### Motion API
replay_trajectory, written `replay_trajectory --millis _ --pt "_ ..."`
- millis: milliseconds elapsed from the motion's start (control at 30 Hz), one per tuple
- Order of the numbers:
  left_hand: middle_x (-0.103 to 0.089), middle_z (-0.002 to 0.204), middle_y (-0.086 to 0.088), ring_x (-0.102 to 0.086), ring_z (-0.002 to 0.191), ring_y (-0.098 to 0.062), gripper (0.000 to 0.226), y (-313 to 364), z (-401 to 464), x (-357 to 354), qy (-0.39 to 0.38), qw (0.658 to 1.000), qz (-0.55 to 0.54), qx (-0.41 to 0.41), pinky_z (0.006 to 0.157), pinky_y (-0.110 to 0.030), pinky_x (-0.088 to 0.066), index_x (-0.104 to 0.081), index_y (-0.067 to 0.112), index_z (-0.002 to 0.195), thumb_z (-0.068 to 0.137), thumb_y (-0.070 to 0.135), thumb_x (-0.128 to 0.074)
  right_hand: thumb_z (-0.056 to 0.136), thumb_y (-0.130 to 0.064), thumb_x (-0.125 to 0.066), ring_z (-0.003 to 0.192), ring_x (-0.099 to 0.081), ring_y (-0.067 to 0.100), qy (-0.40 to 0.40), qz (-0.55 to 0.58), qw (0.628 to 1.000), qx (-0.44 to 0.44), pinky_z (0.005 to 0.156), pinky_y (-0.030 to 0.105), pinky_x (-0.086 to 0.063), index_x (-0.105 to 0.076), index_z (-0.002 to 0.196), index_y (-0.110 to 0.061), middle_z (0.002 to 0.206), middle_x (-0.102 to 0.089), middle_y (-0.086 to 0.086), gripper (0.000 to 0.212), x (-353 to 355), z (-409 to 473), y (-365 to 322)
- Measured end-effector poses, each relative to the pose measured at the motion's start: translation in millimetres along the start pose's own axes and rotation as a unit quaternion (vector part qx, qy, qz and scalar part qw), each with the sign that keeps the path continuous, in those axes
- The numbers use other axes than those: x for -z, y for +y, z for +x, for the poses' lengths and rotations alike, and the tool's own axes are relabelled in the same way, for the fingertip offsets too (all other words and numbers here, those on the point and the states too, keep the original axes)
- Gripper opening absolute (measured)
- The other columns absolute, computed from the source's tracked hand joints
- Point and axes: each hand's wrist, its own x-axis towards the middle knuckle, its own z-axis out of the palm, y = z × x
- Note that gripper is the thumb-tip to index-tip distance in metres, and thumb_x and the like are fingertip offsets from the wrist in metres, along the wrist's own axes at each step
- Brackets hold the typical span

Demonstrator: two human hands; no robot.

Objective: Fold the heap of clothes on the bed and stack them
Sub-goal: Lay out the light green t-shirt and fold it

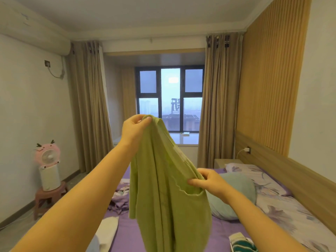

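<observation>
Step in hand: a soft light-green knitted garment (163,188) is held up in the air above the bed to be opened out; no fold is judged to have been made in it yet.
Left hand: the left hand (135,129) is raised high toward the far window, and the top edge of the green garment is pinched between its thumb and curled fingers.
Right hand: the right hand (209,181) is held lower and to the right, and a bunched edge of the same garment is gripped in its curled fingers.
Garment: it hangs slack and twisted between the two hands, its lower part dropping toward the near edge of the view, clear of the mattress as far as can be told.
Bed: a purple-sheeted bed (125,231) lies below; a crumpled lilac printed cloth (119,201) lies at its left, a white cloth (107,231) at near left, a green-and-white striped piece (242,243) at near right.
Pillows: a pale blue-green cushion (234,193) and a floral pillow (254,177) lie at the right.
Next move: the grips are judged to need shifting to matching corners or shoulders, so that the garment can be spread flat on the bare purple sheet and then folded.
</observation>
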Motion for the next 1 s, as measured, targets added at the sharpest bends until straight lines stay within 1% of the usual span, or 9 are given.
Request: replay_trajectory --millis 100,167,300,367,500,600,700,867,1000 --pt "-0.067 0.092 0.000 -0.061 0.090 -0.017 0.010 -8.2 9.0 12.7 0.027 0.998 0.051 -0.004 0.084 -0.035 -0.051 -0.069 0.015 0.098 0.091 0.020 -0.063 0.090 -0.016 -0.064 0.072 -0.060 0.010 0.027 0.035 0.999 0.001 0.064 0.020 -0.048 -0.062 0.087 -0.008 0.077 -0.064 -0.001 0.008 3.6 -3.8 6.8" --pt "-0.066 0.096 -0.001 -0.060 0.096 -0.019 0.015 -16.4 13.1 24.6 0.035 0.995 0.092 -0.007 0.087 -0.036 -0.050 -0.068 0.014 0.102 0.091 0.022 -0.062 0.093 -0.023 -0.059 0.067 -0.050 0.008 0.065 0.001 0.998 0.013 0.061 0.021 -0.040 -0.057 0.082 -0.012 0.070 -0.054 -0.005 0.016 4.2 -1.9 6.4" --pt "-0.066 0.101 -0.005 -0.060 0.103 -0.024 0.014 -31.2 21.7 58.1 0.071 0.989 0.129 0.008 0.093 -0.044 -0.050 -0.068 0.015 0.101 0.090 0.024 -0.064 0.084 -0.049 -0.059 0.065 -0.047 0.008 0.104 -0.009 0.994 0.037 0.063 0.023 -0.039 -0.058 0.079 -0.015 0.067 -0.051 -0.004 0.034 2.7 -1.6 -8.6" --pt "-0.065 0.102 -0.005 -0.059 0.102 -0.023 0.016 -36.4 24.4 74.3 0.091 0.985 0.144 0.017 0.091 -0.042 -0.049 -0.068 0.015 0.102 0.090 0.025 -0.064 0.079 -0.047 -0.064 0.070 -0.056 0.011 0.054 0.023 0.997 0.040 0.066 0.021 -0.044 -0.063 0.088 -0.016 0.072 -0.061 -0.004 0.033 5.3 -2.9 -20.9" --pt "-0.063 0.103 -0.005 -0.055 0.099 -0.021 0.020 -48.3 23.3 100.0 0.121 0.980 0.158 0.032 0.085 -0.036 -0.046 -0.067 0.012 0.107 0.092 0.024 -0.062 0.081 -0.017 -0.074 0.099 -0.067 0.021 -0.066 0.056 0.996 0.017 0.081 0.030 -0.054 -0.061 0.117 -0.019 0.107 -0.069 0.005 0.038 12.8 -0.3 -30.9" --pt "-0.062 0.103 -0.004 -0.054 0.099 -0.020 0.021 -58.7 17.2 110.7 0.118 0.980 0.153 0.047 0.085 -0.035 -0.045 -0.066 0.011 0.109 0.093 0.024 -0.061 0.084 -0.017 -0.071 0.096 -0.067 0.020 0.020 0.003 0.999 0.045 0.086 0.033 -0.055 -0.067 0.107 -0.018 0.101 -0.071 0.003 0.023 5.6 6.3 -31.3" --pt "-0.064 0.102 -0.005 -0.056 0.098 -0.021 0.020 -66.2 9.9 113.7 0.110 0.981 0.145 0.061 0.086 -0.036 -0.047 -0.066 0.012 0.107 0.092 0.025 -0.062 0.086 -0.018 -0.069 0.090 -0.066 0.018 0.092 -0.027 0.994 0.059 0.079 0.025 -0.055 -0.069 0.097 -0.018 0.092 -0.071 0.002 0.011 -7.3 14.6 -29.1" --pt "-0.066 0.101 -0.006 -0.060 0.098 -0.024 0.018 -71.5 4.3 124.6 0.091 0.982 0.148 0.077 0.090 -0.043 -0.050 -0.067 0.015 0.105 0.091 0.026 -0.064 0.091 -0.021 -0.061 0.077 -0.055 0.007 0.143 -0.207 0.963 0.098 0.070 0.018 -0.046 -0.062 0.106 -0.027 0.081 -0.060 -0.006 0.016 -21.1 18.5 -31.9" --pt "-0.065 0.093 0.001 -0.059 0.092 -0.018 0.019 -71.6 1.9 138.7 0.071 0.984 0.150 0.065 0.083 -0.036 -0.049 -0.067 0.012 0.106 0.091 0.024 -0.063 0.095 -0.024 -0.055 0.093 -0.062 0.020 0.166 -0.300 0.933 0.114 0.081 0.039 -0.051 -0.062 0.106 -0.023 0.099 -0.068 -0.001 0.013 -24.2 17.5 -30.9"
